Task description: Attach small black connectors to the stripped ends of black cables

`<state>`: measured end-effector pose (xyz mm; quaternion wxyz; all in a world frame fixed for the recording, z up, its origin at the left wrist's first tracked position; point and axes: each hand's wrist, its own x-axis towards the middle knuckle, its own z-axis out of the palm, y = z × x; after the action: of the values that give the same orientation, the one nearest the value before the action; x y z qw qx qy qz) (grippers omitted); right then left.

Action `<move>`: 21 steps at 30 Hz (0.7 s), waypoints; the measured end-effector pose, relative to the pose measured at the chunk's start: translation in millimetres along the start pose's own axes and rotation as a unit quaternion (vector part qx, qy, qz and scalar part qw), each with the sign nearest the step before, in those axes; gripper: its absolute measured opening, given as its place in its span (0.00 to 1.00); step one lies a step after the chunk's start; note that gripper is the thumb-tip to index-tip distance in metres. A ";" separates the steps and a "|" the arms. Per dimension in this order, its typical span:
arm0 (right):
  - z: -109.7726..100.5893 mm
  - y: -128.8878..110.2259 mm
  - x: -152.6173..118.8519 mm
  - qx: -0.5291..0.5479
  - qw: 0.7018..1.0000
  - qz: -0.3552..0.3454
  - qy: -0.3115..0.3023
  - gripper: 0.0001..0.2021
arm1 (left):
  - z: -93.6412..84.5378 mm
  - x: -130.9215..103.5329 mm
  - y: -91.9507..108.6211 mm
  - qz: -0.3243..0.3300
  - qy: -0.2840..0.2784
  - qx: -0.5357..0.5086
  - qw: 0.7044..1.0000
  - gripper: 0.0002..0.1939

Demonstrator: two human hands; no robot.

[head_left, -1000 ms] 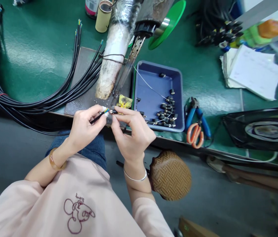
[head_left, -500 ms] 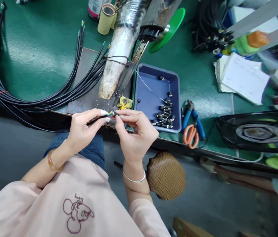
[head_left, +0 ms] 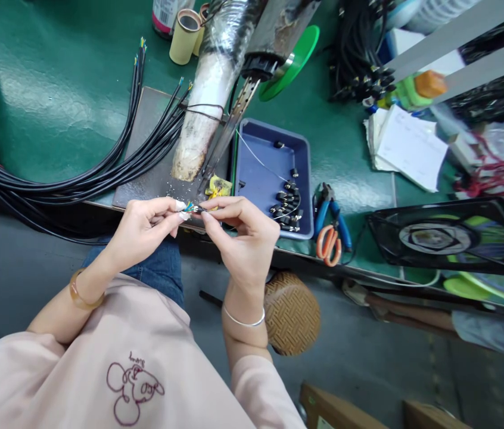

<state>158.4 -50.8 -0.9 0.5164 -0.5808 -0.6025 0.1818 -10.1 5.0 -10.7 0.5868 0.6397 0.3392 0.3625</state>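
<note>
My left hand (head_left: 147, 229) pinches the end of a black cable, whose thin coloured wires (head_left: 189, 207) stick out past the fingertips. Facing it, my right hand (head_left: 240, 229) pinches a small black connector (head_left: 198, 209) against those wires. Both hands are at the table's front edge, just below the tip of the soldering iron (head_left: 238, 113). More black cables (head_left: 77, 185), tied with a red band, curve across the left and over a dark plate (head_left: 138, 161). A yellow sponge-like piece (head_left: 219, 187) lies beside the iron's tip. Small black connectors lie in the blue tray (head_left: 256, 179).
A white wrapped tube (head_left: 198, 113) reaches down over the plate. Blue-handled cutters (head_left: 344, 226) and orange-handled scissors (head_left: 329, 245) lie right of the tray. Farther right are papers (head_left: 408, 146) and a black fan (head_left: 439, 237). A woven stool (head_left: 292, 313) and another person's leg (head_left: 413, 313) are below.
The whole view has shifted, so the table items appear farther left. Both hands remain pinched together at the wires, with slightly more of the coloured wires showing.
</note>
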 end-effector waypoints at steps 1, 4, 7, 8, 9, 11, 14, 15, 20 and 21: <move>-1.6 0.0 0.5 0.006 1.000 0.005 -0.003 0.07 | 0.2 -0.3 -0.7 -0.003 0.001 -0.001 1.000 0.09; -4.8 0.6 1.6 0.015 1.000 0.014 -0.007 0.06 | 0.8 -1.2 -2.6 -0.003 0.010 0.009 1.000 0.07; -4.8 1.5 1.6 0.026 1.000 0.011 -0.010 0.06 | 0.7 -1.6 -3.7 0.015 0.018 0.028 0.999 0.06; -4.1 1.8 1.4 0.028 1.000 0.007 -0.008 0.06 | 0.6 -1.5 -3.7 0.021 0.019 0.032 0.999 0.06; -3.3 2.0 1.1 0.026 1.000 0.002 -0.006 0.07 | 0.6 -1.4 -3.6 0.024 0.020 0.035 0.999 0.06; -1.3 2.6 0.1 0.008 1.000 -0.013 0.005 0.07 | 0.7 -1.4 -3.1 0.025 0.025 0.041 0.999 0.07; 1.0 3.3 -1.5 -0.036 0.998 -0.041 0.023 0.06 | 0.8 -1.6 -1.8 0.026 0.035 0.048 0.998 0.08; 1.2 3.6 -1.9 -0.045 0.998 -0.047 0.026 0.06 | 0.7 -1.7 -1.1 0.025 0.034 0.049 0.998 0.08; -3.3 4.7 -0.2 0.015 1.000 -0.020 -0.004 0.07 | -1.9 0.5 2.2 0.007 -0.006 0.017 1.000 0.10; -5.0 5.0 0.8 0.034 0.999 -0.011 -0.015 0.07 | -2.4 1.3 2.7 0.004 -0.013 0.009 1.000 0.10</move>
<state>165.3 -50.7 -2.7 0.5287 -0.5530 -0.6104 0.2054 -11.5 7.1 -7.8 0.5837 0.6511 0.3323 0.3534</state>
